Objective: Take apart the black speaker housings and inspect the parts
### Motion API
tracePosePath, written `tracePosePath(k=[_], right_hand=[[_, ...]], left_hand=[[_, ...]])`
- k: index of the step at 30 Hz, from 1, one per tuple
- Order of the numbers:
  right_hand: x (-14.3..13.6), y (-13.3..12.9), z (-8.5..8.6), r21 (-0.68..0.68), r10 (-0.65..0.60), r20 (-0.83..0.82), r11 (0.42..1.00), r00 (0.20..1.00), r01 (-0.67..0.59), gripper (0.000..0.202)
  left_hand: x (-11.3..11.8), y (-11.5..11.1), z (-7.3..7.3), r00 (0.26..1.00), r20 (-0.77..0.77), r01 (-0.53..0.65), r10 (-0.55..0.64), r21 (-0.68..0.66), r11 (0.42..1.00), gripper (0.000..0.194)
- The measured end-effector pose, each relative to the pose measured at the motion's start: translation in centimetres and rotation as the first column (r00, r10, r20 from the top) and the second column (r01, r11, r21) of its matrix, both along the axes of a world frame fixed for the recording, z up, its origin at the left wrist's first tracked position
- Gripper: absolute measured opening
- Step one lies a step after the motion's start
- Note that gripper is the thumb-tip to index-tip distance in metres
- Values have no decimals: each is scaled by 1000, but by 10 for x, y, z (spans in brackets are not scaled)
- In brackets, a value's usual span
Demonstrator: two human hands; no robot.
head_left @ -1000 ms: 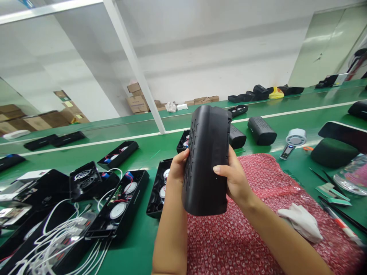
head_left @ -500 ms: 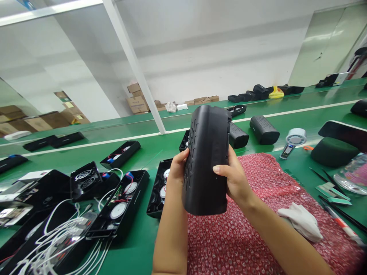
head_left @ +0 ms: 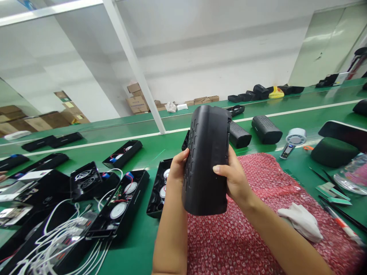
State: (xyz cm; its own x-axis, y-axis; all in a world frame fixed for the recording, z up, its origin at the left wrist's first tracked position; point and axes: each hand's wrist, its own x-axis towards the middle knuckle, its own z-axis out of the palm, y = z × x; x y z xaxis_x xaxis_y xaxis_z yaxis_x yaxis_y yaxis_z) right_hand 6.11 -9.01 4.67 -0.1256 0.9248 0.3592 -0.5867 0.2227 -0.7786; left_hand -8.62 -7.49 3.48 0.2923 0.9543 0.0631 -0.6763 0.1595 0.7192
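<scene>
Both my hands hold a black speaker point(head_left: 208, 164) in front of me, over red bubble wrap point(head_left: 229, 244). It is tilted, with a textured grille on its left side and a smooth face toward me. My left hand point(head_left: 177, 166) is closed on its left side, the fingers partly hidden behind it. My right hand point(head_left: 235, 177) grips the right edge, thumb pressed on the smooth face. Just left of my left forearm lies an open speaker housing point(head_left: 159, 191) with round white drivers inside.
Tangled white cables point(head_left: 63, 236) lie among opened housings at left. Several speakers point(head_left: 266, 130) sit along the green line. A handheld fan point(head_left: 295, 137), a white cloth point(head_left: 301, 221) and tweezers point(head_left: 318, 175) are at right. Another person's hand point(head_left: 2, 176) shows at the left edge.
The held speaker and my hands stay nearly still. Speakers on the nearer strip have slid slightly right, those on the farther strip slightly left. An open housing and another person's hand have appeared at left.
</scene>
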Motion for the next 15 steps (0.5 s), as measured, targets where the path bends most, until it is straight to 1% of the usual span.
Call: tracePosePath(k=[5,8,12,15], right_hand=[[0,-1,0,-9,3,4,1000,1000,-3,62],[0,-1,0,-14,6,5,1000,1000,-5,62],[0,0,0,-4,-7,31,1000,999,7,62],[0,0,0,-5,-5,15,1000,1000,5,62]], left_hand=[[-6,9,0,998,-27,58,-59,-33,998,45],[-8,11,1,999,-27,41,-42,-50,998,45],[-3,4,3,999,-15,36,-36,-40,999,48],[2,-3,5,999,3,39,-39,-21,999,52]])
